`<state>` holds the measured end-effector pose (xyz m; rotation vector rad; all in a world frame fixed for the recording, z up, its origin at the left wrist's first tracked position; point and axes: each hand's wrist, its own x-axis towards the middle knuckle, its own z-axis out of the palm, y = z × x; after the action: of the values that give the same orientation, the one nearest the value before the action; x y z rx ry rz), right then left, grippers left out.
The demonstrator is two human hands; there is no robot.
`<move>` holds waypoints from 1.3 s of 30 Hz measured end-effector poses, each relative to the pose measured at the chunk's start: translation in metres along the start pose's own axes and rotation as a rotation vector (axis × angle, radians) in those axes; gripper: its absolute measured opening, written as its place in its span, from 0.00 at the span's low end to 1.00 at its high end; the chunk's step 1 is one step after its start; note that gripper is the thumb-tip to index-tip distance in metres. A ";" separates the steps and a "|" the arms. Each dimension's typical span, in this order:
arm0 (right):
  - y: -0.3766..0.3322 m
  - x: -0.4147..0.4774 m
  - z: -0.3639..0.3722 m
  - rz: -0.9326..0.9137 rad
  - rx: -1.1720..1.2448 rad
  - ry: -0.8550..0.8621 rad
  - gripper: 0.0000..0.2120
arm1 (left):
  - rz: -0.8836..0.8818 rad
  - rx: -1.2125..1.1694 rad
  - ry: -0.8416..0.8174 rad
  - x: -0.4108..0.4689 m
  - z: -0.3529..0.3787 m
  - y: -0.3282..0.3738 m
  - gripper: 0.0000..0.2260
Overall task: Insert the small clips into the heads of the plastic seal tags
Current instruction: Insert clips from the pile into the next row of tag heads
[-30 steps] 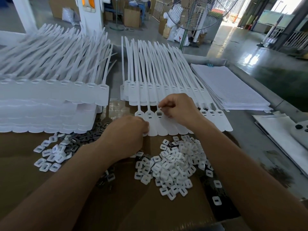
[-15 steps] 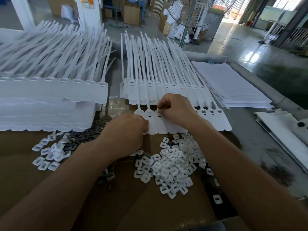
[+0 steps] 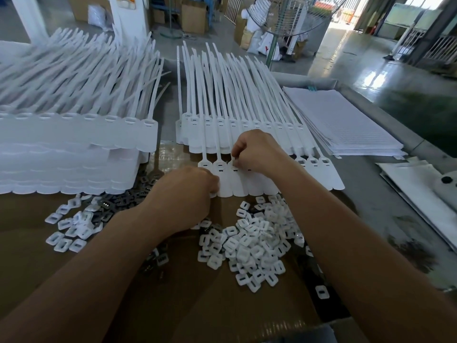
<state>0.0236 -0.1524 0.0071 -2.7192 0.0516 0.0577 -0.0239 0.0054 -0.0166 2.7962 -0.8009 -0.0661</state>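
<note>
Right hand [image 3: 257, 152] barely shifted, pinching tag head [image 3: 233, 167]; left hand [image 3: 183, 194] on row [image 3: 238, 186] edge.

Bright daylight enters from the doorway [image 3: 346, 13] top right, glaring off the wet-looking floor [image 3: 376, 78]. Wide-angle bending at edges; left tag stack [image 3: 61, 134] slightly blurred.

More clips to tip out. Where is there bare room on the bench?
Bare cardboard lies near-left, bordered by the small clip scatter and the left forearm. Another patch sits between the forearms, nearer than the big clip pile. Crowded: the tag row being worked and the tag stacks behind.
</note>
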 end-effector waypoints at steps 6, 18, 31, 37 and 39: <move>-0.009 0.014 -0.001 0.081 -0.121 -0.102 0.12 | -0.013 -0.007 -0.003 0.000 0.000 0.000 0.18; 0.012 -0.042 -0.014 -0.126 0.154 -0.035 0.04 | 0.024 0.011 0.002 -0.002 -0.001 0.001 0.21; 0.011 -0.072 -0.007 -0.181 0.008 -0.241 0.05 | 0.030 0.018 0.000 -0.003 -0.003 0.002 0.18; 0.012 -0.072 -0.005 -0.182 0.014 -0.248 0.07 | 0.020 -0.006 0.004 -0.004 -0.001 0.001 0.19; 0.013 -0.072 -0.006 -0.186 0.034 -0.243 0.10 | 0.025 0.004 0.001 -0.004 0.000 0.001 0.20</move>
<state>-0.0492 -0.1649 0.0106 -2.6490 -0.2676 0.3280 -0.0273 0.0067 -0.0164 2.7889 -0.8366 -0.0584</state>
